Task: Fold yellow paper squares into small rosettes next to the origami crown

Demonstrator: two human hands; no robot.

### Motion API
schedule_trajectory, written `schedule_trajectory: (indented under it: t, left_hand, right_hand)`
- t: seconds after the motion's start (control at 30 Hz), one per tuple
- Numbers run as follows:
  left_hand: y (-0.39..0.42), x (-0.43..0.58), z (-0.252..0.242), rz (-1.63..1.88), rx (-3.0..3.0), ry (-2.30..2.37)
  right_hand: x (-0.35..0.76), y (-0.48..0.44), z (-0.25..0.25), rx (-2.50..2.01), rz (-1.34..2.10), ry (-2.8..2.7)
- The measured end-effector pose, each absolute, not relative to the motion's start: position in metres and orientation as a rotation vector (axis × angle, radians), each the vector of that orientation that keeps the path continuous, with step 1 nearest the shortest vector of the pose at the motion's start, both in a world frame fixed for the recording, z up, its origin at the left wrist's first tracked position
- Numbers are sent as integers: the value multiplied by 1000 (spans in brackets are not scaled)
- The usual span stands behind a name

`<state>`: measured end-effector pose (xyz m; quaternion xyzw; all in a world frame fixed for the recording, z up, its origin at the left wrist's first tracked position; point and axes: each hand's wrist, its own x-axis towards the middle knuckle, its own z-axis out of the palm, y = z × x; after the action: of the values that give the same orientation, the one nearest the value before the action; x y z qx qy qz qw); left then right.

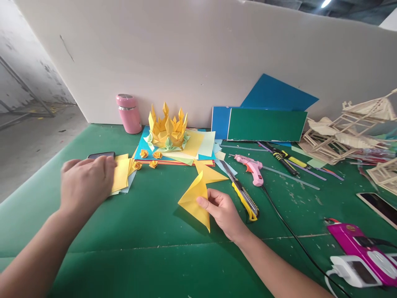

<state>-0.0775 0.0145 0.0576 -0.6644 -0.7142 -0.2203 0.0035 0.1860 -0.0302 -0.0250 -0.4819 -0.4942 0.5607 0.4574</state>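
Note:
My right hand (pixel 225 213) pinches a folded piece of yellow paper (pixel 195 198) between thumb and fingers, a little above the green table. Its creased faces meet in points. Another folded yellow paper piece (pixel 211 173) with sharp points lies just behind it. At the left, my left hand (pixel 88 180) is palm down with curled fingers, against a stack of yellow paper sheets (pixel 120 174). A dark flat object (pixel 101 155) shows past the knuckles; the fingertips and whatever they grip are hidden. Several small folded yellow roses (pixel 144 154) sit beside the stack.
A yellow paper crown (pixel 167 130) stands on coloured sheets, near a pink flask (pixel 128 114). Right of my right hand lie a yellow utility knife (pixel 245 200) and a pink glue gun (pixel 252 167) with a trailing cord. A magenta power strip (pixel 356 240) occupies the right front.

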Motion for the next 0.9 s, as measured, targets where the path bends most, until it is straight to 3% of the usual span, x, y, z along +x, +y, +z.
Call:
schedule_trajectory:
  t: [0.07,0.17,0.27,0.47,0.9]
  left_hand:
    - [6,-54,49,-946,-2252,-2289]
    - [-9,-14,28,-1766,-2672,-2363]
    - [-23,15,5,-2095,-2793,-2500]
    - [-32,25,-10,-2329,-2749,-2616]
    - [-32,22,-9,-2323,-2925,-2583]
  right_hand:
    - [186,-30,-24,-1187,1385,-1231]
    - [185,-30,-23,-1184,1401,-1271]
    - [185,-31,-23,-1183,1409,-1326]
    - [185,-32,-20,-1194,1412,-1378]
    - [185,-30,-23,-1120,1489,-1171]
